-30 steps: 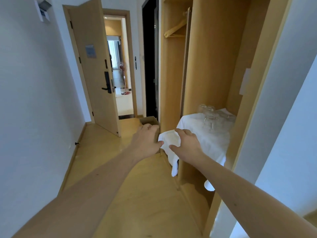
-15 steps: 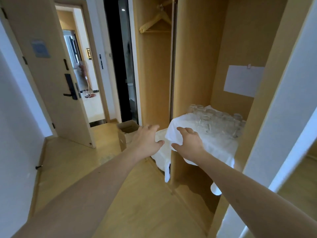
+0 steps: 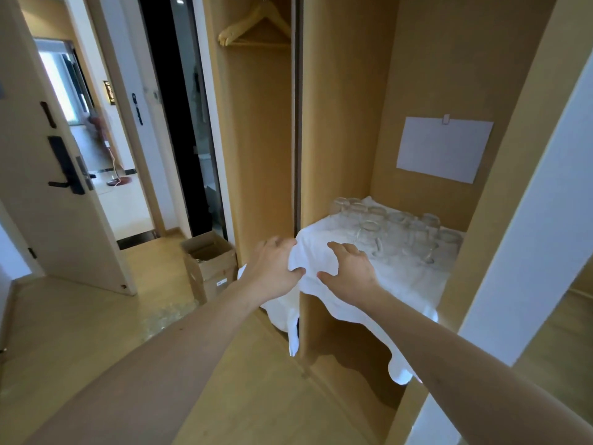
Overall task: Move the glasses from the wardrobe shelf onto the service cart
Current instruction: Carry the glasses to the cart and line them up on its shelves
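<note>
Left of frame: open door, doorway beyond; bare wood floor running toward lower centre. Cardboard box on floor at centre left, just beside wardrobe side panel. Wooden hanger at upper centre.

Centre: left hand stretched forward, fingers spread, thumb pressing the corner of white cloth where it drapes over the shelf's front left edge; whether the fingers curl into the fabric cannot be told. Vertical divider directly above that corner.

Right of centre: right hand palm down on cloth, fingers splayed and slack, holding nothing. Glasses clustered toward back of shelf, upper right of the hand, apart from fingertips. White sheet clipped to back panel.

Versus 0.5 s ago: view nearer to the shelf and turned right; both hands further onto cloth; glasses unmoved.
</note>
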Tool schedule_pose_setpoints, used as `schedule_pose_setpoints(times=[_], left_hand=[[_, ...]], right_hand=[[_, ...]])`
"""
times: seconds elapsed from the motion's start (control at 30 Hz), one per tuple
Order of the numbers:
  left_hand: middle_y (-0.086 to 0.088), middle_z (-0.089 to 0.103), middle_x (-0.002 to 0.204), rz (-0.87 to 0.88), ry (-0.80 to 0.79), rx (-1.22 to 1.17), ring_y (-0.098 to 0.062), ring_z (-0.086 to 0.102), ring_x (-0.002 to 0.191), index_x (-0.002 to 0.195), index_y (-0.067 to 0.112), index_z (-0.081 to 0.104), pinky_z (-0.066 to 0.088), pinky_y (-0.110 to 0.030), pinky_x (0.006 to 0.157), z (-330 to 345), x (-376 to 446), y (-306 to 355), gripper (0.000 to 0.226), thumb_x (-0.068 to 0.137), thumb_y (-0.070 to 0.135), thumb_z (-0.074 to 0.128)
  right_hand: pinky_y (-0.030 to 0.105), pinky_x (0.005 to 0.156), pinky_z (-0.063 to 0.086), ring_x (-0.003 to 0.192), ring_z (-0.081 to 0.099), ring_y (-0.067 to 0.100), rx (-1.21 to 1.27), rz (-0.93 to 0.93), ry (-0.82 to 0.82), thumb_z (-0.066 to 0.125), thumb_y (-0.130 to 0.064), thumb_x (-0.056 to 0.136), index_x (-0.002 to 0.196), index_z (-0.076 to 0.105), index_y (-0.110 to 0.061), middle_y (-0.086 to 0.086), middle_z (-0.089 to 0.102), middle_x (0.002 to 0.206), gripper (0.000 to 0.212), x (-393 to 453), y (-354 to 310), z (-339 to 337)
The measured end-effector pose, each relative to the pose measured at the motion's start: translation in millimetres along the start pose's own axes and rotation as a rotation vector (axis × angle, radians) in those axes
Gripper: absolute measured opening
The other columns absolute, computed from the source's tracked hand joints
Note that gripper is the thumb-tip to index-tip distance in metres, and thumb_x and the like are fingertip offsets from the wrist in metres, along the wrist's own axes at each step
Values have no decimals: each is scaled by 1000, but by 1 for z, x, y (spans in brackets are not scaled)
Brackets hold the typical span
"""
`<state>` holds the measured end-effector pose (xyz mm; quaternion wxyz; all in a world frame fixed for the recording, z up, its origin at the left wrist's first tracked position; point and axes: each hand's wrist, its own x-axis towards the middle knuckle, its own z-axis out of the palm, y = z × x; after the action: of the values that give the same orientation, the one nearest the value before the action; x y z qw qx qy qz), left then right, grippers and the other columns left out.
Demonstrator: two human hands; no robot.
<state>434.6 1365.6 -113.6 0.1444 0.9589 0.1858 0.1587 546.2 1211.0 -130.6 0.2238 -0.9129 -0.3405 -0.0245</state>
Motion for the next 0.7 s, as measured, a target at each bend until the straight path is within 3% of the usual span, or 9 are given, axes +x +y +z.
schedule_pose_setpoints(times=[0.4, 0.7], left_hand=[[-3, 48, 145, 67, -67, 11, -28, 42, 133, 147, 24, 44, 42, -40, 105, 40, 151, 12, 64, 92, 48, 64], [-2, 48, 146, 203, -106, -49, -26, 37, 137, 147, 22, 44, 41, -41, 106, 79, 224, 42, 62, 92, 45, 64]], right_hand=[[41, 112, 37, 139, 41, 31, 67, 110, 20, 65, -46, 92, 155, 34, -23, 5, 42, 155, 74, 126, 65, 13], [44, 109, 41, 139, 37, 32, 36, 225, 22, 66, -45, 91, 155, 33, -24, 4, 38, 156, 75, 169, 119, 8]])
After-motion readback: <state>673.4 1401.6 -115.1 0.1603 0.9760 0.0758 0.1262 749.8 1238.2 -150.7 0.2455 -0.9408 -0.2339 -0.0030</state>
